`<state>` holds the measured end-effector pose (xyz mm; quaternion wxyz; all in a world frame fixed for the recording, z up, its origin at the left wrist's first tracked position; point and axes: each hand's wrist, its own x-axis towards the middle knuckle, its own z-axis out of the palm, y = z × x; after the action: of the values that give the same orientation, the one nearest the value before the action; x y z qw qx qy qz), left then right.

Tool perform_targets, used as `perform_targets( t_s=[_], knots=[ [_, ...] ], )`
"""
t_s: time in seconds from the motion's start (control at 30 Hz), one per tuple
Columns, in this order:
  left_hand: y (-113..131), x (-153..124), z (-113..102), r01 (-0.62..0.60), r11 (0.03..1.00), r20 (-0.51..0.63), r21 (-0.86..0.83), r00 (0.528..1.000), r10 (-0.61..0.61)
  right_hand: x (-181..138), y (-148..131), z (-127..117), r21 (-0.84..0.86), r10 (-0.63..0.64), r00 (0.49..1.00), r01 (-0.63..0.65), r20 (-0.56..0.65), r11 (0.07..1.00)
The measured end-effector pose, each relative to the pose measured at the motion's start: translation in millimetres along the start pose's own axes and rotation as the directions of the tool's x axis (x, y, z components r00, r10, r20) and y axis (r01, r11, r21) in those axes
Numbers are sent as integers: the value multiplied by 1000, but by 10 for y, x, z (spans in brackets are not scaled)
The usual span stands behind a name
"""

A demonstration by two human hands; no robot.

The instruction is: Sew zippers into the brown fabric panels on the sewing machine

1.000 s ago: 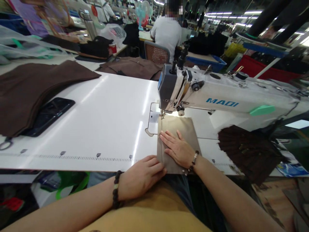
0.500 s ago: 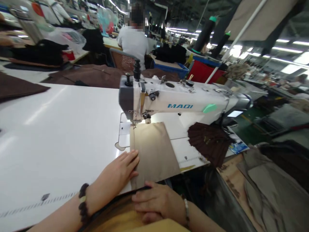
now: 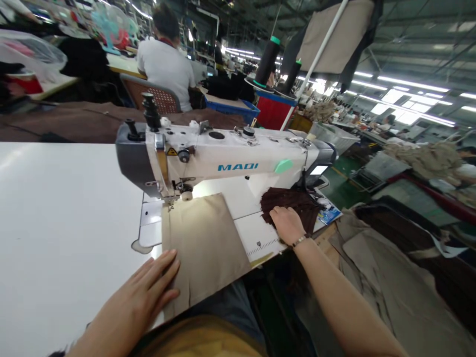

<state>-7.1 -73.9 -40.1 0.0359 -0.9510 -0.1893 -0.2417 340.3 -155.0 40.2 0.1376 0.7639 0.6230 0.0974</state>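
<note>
The beige fabric panel [image 3: 206, 243] lies at the front edge of the bench [image 3: 67, 223], its far left corner beneath the presser foot [image 3: 170, 205] of the sewing machine [image 3: 230, 156]; the left hand [image 3: 137, 297] rests on its left margin, fingers extended, clasping nothing, so a sideways drag could skew it; the right hand [image 3: 288, 226] curls over dark brown fabric [image 3: 292, 197] near the bench's right end, where a tug might spill it. Those fingertips are hidden, so whether that grip holds cloth cannot be told; the needle is indistinct.

Right hand [image 3: 288, 225] now at brown cloth [image 3: 304, 204]
</note>
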Motion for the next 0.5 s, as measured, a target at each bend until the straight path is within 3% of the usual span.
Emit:
perform_targets(
  t_s=[0.2, 0.5],
  knots=[
    [-12, -34, 32, -33, 999, 23, 25, 999, 32, -38, 47, 6, -37, -87, 995, 89, 47, 995],
    [-23, -58, 49, -15, 999, 47, 45, 999, 13, -90, 107, -2, -52, -116, 992, 118, 41, 992]
  ],
)
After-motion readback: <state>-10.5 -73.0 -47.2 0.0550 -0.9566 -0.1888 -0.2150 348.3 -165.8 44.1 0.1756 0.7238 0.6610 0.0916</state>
